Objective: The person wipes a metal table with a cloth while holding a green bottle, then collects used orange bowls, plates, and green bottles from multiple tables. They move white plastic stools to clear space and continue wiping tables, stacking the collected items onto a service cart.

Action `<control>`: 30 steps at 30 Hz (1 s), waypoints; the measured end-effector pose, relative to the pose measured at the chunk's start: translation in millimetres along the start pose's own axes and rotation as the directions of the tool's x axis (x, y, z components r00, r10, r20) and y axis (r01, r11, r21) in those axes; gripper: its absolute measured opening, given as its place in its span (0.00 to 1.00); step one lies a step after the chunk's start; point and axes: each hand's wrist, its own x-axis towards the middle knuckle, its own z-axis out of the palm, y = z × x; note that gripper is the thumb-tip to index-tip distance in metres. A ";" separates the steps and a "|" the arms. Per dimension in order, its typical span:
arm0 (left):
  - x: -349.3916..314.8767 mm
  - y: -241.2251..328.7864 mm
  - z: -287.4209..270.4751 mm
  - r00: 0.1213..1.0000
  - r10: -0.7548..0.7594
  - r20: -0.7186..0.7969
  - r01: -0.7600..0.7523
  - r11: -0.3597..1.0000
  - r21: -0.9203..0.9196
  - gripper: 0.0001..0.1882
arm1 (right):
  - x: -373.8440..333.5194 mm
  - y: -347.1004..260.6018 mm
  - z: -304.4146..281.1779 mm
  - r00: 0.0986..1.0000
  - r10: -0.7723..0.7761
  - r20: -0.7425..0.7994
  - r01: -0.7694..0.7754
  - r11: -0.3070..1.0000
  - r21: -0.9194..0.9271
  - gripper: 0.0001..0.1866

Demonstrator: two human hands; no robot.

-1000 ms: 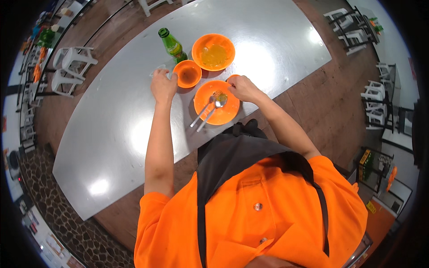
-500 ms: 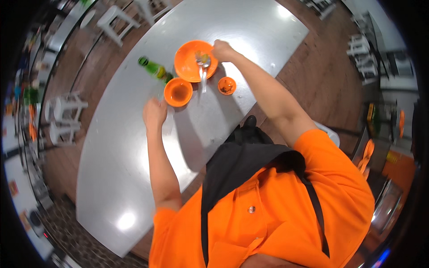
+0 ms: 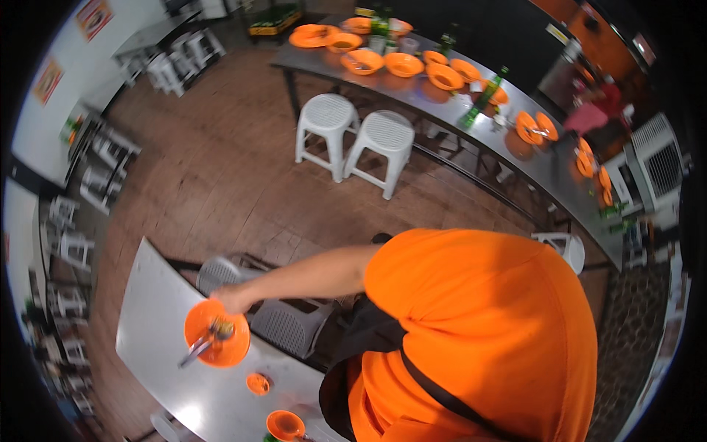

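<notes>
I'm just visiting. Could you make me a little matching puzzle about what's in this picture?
1. Right hand
2. Cutlery
3. Small orange dish
4. Pair of white stools

A. In the big orange bowl
B. On the floor beside the long table
C. Gripping the big orange bowl's rim
D. Between the big orange bowl and medium bowl

Pairs: 1-C, 2-A, 3-D, 4-B

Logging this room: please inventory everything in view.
near table: 1, grey, lower left
large bowl: 1, orange, lower left
cutlery: count unclear, silver, inside it
small dish: 1, orange, near table
medium bowl: 1, orange, lower edge
far tables: several, greyish, beyond
far dishes: many, orange, upper right
bottles: several, green, upper right
stools: many, pale, floor
posters: 2, reddish, upper left
vented unit: 1, white, right
person: 1, red, upper right
shirt: 1, orange, lower right
right hand: 1, bare, large bowl's rim
</notes>
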 end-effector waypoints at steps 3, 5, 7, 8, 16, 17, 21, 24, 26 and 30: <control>25.9 70.1 12.6 0.995 0.081 0.063 -0.085 0.995 0.056 0.30 | -136.7 59.7 -151.9 0.912 -0.180 -0.368 0.211 0.977 0.045 0.15; 37.9 129.6 27.9 0.988 0.131 0.080 -0.138 0.987 0.084 0.30 | -226.3 103.1 -224.9 0.820 -0.176 -0.545 0.352 0.906 0.236 0.17; 61.3 226.6 61.2 0.952 0.288 0.106 -0.297 0.951 0.086 0.30 | -330.9 186.3 -280.5 0.753 0.244 -0.611 -0.023 0.938 0.347 0.16; 73.8 294.6 89.4 0.850 0.517 0.101 -0.526 0.840 0.132 0.29 | -409.1 129.2 -318.6 0.586 0.544 -0.601 -0.345 0.838 0.422 0.19; 39.4 769.5 402.0 0.512 0.811 0.281 -0.703 0.584 -0.404 0.21 | -754.8 294.9 -358.5 -0.084 0.679 -0.729 -0.429 0.636 0.642 0.15; 45.2 802.4 444.0 0.365 0.891 0.270 -0.852 0.437 -0.289 0.21 | -757.9 286.9 -364.9 -0.177 0.697 -0.695 -0.162 0.675 0.719 0.18; -23.6 947.5 526.0 0.355 0.771 0.529 -0.752 0.571 -0.329 0.25 | -814.4 326.5 -353.9 -0.206 0.786 -0.584 0.080 0.608 0.790 0.15; -50.8 989.5 554.7 0.464 0.583 0.667 -0.460 0.802 -0.380 0.25 | -810.0 335.2 -336.1 -0.239 0.784 -0.573 0.470 0.610 0.638 0.16; -53.5 985.9 522.3 0.422 0.584 0.694 -0.532 0.779 -0.331 0.21 | -786.9 318.8 -305.3 -0.266 0.798 -0.542 0.497 0.595 0.632 0.17; -53.5 889.4 502.4 0.357 0.803 0.477 -0.781 0.537 -0.319 0.15 | -740.8 307.2 -221.7 0.218 0.842 -0.494 0.103 0.484 0.869 0.12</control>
